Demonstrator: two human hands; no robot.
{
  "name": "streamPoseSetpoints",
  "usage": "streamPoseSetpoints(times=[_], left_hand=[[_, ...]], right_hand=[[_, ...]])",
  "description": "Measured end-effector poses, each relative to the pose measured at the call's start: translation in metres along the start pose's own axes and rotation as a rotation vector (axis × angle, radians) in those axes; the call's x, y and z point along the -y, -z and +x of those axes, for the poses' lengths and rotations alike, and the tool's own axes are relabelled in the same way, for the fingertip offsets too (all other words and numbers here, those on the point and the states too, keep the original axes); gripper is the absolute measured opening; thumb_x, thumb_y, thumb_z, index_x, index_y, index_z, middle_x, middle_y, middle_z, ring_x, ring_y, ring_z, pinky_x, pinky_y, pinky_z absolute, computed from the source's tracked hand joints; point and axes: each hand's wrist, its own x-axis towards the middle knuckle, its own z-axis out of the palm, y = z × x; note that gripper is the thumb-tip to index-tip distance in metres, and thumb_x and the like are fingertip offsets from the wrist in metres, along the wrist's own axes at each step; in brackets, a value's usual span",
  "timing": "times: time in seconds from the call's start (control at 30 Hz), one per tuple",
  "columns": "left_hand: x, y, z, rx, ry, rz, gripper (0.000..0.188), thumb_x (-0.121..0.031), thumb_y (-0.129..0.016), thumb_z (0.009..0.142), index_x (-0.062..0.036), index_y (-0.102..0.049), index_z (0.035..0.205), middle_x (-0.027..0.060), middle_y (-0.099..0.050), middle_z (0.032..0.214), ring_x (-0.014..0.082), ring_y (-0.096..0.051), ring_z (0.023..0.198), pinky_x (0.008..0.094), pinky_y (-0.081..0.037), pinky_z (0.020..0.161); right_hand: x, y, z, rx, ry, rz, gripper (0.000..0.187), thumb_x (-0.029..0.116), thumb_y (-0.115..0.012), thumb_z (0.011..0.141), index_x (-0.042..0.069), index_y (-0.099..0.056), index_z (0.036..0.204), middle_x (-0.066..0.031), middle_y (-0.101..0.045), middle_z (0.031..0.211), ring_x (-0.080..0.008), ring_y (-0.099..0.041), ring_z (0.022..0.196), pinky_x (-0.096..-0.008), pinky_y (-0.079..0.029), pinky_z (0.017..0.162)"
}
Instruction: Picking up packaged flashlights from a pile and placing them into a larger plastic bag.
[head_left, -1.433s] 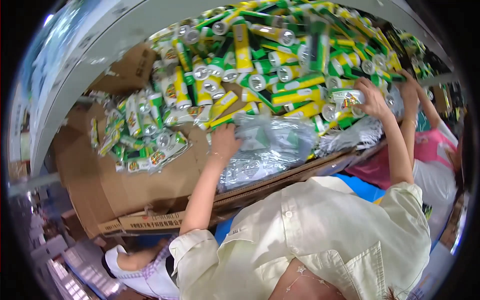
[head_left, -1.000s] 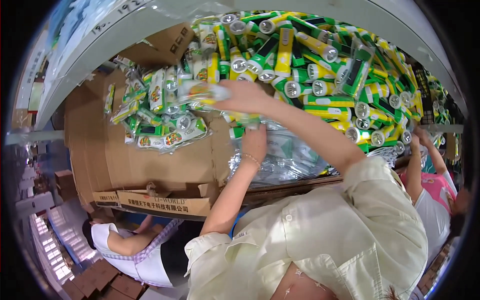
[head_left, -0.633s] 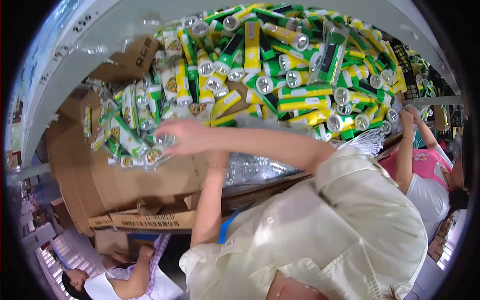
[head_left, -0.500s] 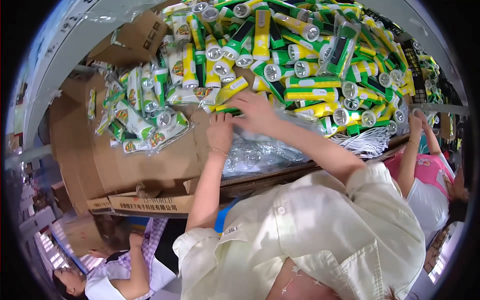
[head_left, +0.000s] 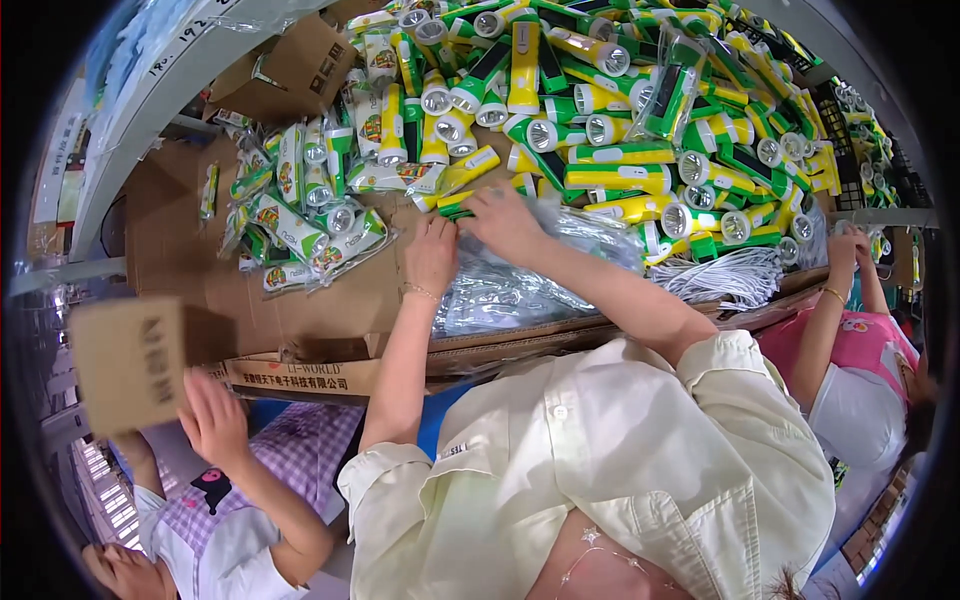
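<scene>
My left hand (head_left: 432,252) and my right hand (head_left: 503,222) meet at the near edge of the flashlight pile. The left hand's fingers are drawn together, and what they hold is hidden. Beside them, the right hand's fingers are curled in a pinch; I cannot make out what is in them. Just beyond the fingertips lies a green flashlight (head_left: 455,203), partly covered by my right hand. A yellow flashlight (head_left: 470,170) rests a little farther away. Clear plastic bags (head_left: 510,298) lie flat below my right hand and forearm.
Many green and yellow flashlights (head_left: 620,178) are heaped at the back. Bagged flashlights (head_left: 292,228) lie on cardboard (head_left: 180,245) to the left. White cords (head_left: 720,277) sit at the right. A co-worker at lower left handles a brown box (head_left: 130,362); another (head_left: 855,350) works at right.
My hands stay close together, with the right fingers a little farther from the left. At lower left, the co-worker's brown box has come up beside the table. The view has shifted slightly.
</scene>
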Motion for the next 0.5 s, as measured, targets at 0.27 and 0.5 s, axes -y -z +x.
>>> streamPoseSetpoints(times=[0.27, 0.5], left_hand=[[-0.034, 0.051, 0.022, 0.726, 0.361, -0.439, 0.055, -0.025, -0.074, 0.070, -0.0134, -0.052, 0.119, 0.0118, -0.065, 0.101, 0.0300, -0.061, 0.095, 0.0390, -0.048, 0.077], [-0.002, 0.025, -0.004, 0.812, 0.395, -0.875, 0.058, -0.020, -0.077, 0.068, -0.0134, -0.059, 0.122, 0.0082, -0.066, 0.108, 0.0157, -0.062, 0.085, 0.0316, -0.048, 0.073]], right_hand=[[-0.013, 0.011, -0.029, -0.005, -0.039, 0.475, 0.010, 0.021, -0.064, 0.076, 0.018, -0.069, 0.085, 0.0027, -0.061, 0.079, -0.0161, -0.059, 0.081, -0.0370, -0.039, 0.084], [-0.046, 0.106, -0.042, 0.033, -0.148, 0.654, 0.018, 0.017, -0.065, 0.077, 0.021, -0.069, 0.095, 0.0026, -0.062, 0.080, -0.0166, -0.059, 0.077, -0.0359, -0.039, 0.083]])
